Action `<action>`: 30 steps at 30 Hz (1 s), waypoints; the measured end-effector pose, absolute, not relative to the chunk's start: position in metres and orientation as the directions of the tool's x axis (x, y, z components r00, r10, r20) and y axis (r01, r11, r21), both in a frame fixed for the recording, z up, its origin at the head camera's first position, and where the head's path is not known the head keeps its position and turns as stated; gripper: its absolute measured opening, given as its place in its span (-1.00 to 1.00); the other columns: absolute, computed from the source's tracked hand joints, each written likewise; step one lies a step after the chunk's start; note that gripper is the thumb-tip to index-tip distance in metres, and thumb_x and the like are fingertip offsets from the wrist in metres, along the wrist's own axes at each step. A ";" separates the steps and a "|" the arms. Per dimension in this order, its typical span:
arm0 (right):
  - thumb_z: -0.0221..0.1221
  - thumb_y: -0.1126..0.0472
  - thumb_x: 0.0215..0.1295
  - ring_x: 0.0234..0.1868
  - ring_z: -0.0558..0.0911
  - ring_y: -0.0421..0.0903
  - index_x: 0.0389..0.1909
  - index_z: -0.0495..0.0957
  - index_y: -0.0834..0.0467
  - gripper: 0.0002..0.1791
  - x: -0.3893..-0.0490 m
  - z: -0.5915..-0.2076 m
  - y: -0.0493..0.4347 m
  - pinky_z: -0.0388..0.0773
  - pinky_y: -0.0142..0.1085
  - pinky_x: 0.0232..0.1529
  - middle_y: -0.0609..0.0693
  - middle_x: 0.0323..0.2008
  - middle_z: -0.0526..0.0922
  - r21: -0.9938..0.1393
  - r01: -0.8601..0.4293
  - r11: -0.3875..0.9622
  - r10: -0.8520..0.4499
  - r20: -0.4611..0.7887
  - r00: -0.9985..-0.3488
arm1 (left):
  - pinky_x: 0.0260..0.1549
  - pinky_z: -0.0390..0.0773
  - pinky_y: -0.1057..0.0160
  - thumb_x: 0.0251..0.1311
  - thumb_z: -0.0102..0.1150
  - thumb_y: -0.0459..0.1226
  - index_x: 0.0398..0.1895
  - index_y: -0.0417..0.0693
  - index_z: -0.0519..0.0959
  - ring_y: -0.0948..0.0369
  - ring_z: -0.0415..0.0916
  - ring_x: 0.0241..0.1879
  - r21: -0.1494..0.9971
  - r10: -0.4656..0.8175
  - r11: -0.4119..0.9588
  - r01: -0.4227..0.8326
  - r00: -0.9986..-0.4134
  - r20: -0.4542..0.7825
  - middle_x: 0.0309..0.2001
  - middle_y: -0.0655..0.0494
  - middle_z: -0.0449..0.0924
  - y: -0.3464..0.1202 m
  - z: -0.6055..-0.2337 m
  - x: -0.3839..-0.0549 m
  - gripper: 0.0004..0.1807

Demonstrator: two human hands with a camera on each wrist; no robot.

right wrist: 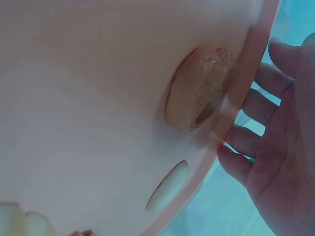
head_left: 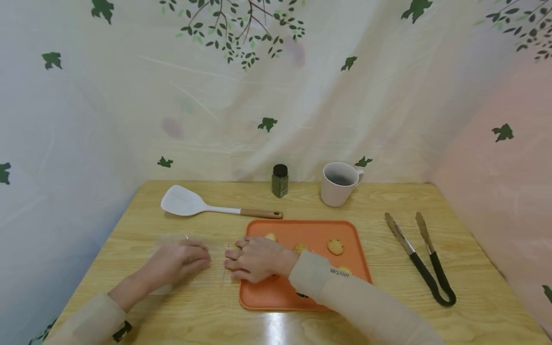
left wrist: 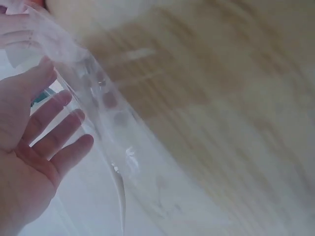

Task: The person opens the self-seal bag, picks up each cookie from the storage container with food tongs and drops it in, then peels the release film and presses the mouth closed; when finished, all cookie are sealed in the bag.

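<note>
A clear plastic bag, hard to make out, lies on the table between my hands. My left hand is at the bag, and the left wrist view shows its fingers loosely spread along the film's edge. My right hand reaches over the left rim of an orange tray, fingertips by the bag; in the right wrist view its fingers are slightly bent and apart. On the tray lie several cookies, among them a round one and a swirled one. My right hand and forearm cover part of the tray.
A white spatula with a wooden handle lies behind my left hand. At the back stand a small dark-capped spice jar and a pale mug. Black-handled tongs lie right of the tray. A patterned curtain hangs behind the table.
</note>
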State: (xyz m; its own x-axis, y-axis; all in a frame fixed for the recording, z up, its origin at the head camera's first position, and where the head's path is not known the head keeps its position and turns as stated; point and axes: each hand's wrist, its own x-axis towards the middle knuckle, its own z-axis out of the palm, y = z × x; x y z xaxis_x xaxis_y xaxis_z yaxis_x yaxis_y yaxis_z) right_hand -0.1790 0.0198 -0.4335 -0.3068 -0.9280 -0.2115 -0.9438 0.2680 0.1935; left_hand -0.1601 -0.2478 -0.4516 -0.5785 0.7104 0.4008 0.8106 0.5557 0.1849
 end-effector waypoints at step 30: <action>-0.23 -0.21 0.64 0.53 0.20 -0.03 0.55 0.24 -0.20 -0.44 -0.177 -0.428 0.023 0.30 -0.14 0.42 -0.15 0.54 0.21 0.133 -0.931 0.339 -0.893 -0.265 -0.363 | -0.32 0.72 0.24 0.23 0.39 -0.41 -0.17 -0.23 0.75 0.32 0.69 -0.26 0.685 0.644 0.438 0.582 -0.735 0.212 -0.22 0.03 0.77 -0.277 -0.407 -0.171 -0.88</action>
State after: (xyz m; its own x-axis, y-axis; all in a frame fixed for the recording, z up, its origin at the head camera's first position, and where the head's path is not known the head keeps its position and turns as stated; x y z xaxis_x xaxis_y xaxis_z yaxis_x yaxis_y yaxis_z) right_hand -0.1772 0.0234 -0.4277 -0.3626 -0.8935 -0.2650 -0.9315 0.3385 0.1332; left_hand -0.1711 -0.2770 -0.4068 -0.7353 0.6435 0.2125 0.5815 0.4381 0.6855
